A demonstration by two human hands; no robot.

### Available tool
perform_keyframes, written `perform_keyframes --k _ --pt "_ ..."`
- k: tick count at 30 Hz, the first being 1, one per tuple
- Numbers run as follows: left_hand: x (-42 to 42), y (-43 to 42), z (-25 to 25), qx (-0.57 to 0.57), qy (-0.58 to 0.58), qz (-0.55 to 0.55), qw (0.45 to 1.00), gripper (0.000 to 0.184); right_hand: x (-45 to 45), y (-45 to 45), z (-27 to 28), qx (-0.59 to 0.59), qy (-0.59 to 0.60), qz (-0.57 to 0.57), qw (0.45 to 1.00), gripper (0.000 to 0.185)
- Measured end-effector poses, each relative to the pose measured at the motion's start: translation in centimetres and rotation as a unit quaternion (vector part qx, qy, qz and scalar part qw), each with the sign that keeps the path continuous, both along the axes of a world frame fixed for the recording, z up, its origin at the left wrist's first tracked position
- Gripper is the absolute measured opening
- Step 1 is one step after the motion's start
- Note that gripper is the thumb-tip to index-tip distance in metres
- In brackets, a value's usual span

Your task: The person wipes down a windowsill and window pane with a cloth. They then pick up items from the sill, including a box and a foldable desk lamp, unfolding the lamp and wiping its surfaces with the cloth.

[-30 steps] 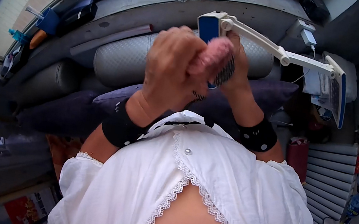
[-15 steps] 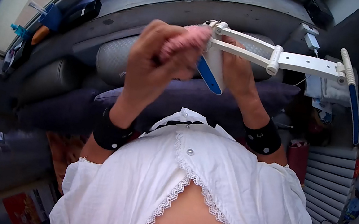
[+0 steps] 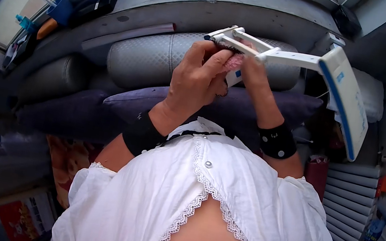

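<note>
A white folding stand [image 3: 294, 59] with hinged arms and blue-edged plates is held up in front of me. Its large plate [image 3: 348, 104] hangs tilted at the right end. My right hand [image 3: 256, 77] grips the nearer end, its fingers partly hidden behind the arms. In my left hand [image 3: 196, 79], with curled fingers, is a bunched pink cloth [image 3: 234, 63], which touches the stand near its hinged end. A dark edge shows along the cloth. My left fingertips are partly hidden.
Beyond my hands lie a grey bolster [image 3: 142, 55] and a purple cushion [image 3: 150, 100]. A blue cup [image 3: 60, 8] stands by the window at left. At right are a white charger [image 3: 336, 40] and a slatted grey panel [image 3: 349, 200].
The stand has turned, so its large plate now shows its broad face. My left hand has moved right and slightly down with the pink cloth, closer to my right hand.
</note>
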State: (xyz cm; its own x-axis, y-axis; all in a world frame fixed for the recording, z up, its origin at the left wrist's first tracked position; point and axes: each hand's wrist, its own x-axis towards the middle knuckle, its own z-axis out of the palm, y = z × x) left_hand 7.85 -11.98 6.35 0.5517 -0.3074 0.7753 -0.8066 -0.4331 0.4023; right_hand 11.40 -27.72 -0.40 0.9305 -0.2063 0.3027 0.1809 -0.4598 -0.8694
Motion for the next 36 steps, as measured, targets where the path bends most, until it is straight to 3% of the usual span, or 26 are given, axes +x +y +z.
perform_keyframes --k 1,2,4,5,6,7,8,10,16,23,29,32,36 --pt "0.8 0.0 -1.0 0.022 -0.009 0.024 0.999 0.03 0.5 -0.8 -3.2 -0.035 -0.046 0.015 0.998 0.042" --pt "1.2 0.0 -1.5 0.043 -0.016 0.05 0.998 0.03 0.7 -1.3 -3.4 0.093 0.003 0.082 0.992 0.043" --pt "2.0 -0.1 -3.1 0.059 0.037 0.048 0.996 0.028 0.7 -1.6 -1.8 0.356 0.113 0.153 0.915 0.045" --pt "2.7 -0.2 -4.7 0.057 0.08 0.033 0.995 0.028 0.1 -0.4 -0.4 0.222 0.135 0.086 0.962 0.047" --pt "3.2 -0.2 -5.1 0.097 0.033 0.053 0.993 0.029 -0.6 0.7 1.4 0.082 0.153 0.018 0.985 0.048" --pt "3.9 -0.3 -5.4 0.137 -0.017 0.073 0.988 0.03 0.5 0.3 -1.0 0.101 0.154 0.009 0.983 0.052" --pt "4.6 -1.0 -5.7 0.106 0.062 0.098 0.988 0.028 1.4 0.2 -2.6 0.074 0.156 -0.012 0.985 0.056" --pt "5.8 -1.1 -7.6 0.129 0.067 0.125 0.982 0.029 1.7 0.7 -2.2 0.007 0.196 -0.056 0.979 0.057" --pt "5.6 -0.8 -7.6 0.185 0.083 0.085 0.976 0.027 2.0 -0.3 -3.1 -0.023 0.187 -0.065 0.98 0.056" --pt "4.9 0.5 -8.2 0.22 0.081 0.115 0.965 0.021 2.7 -0.5 -3.9 -0.008 0.197 -0.08 0.977 0.056" --pt "3.2 -0.8 -6.2 0.131 0.035 0.109 0.985 0.028 3.6 -1.1 -4.5 0.019 0.215 -0.048 0.975 0.055" --pt "3.5 -2.8 -5.9 0.155 0.002 0.114 0.981 0.033 3.2 -1.1 -4.6 -0.032 0.116 0.0 0.993 0.051" --pt "4.9 -3.5 -6.5 0.247 0.085 0.111 0.959 0.036 3.4 -1.0 -4.8 -0.053 0.158 -0.037 0.985 0.047"
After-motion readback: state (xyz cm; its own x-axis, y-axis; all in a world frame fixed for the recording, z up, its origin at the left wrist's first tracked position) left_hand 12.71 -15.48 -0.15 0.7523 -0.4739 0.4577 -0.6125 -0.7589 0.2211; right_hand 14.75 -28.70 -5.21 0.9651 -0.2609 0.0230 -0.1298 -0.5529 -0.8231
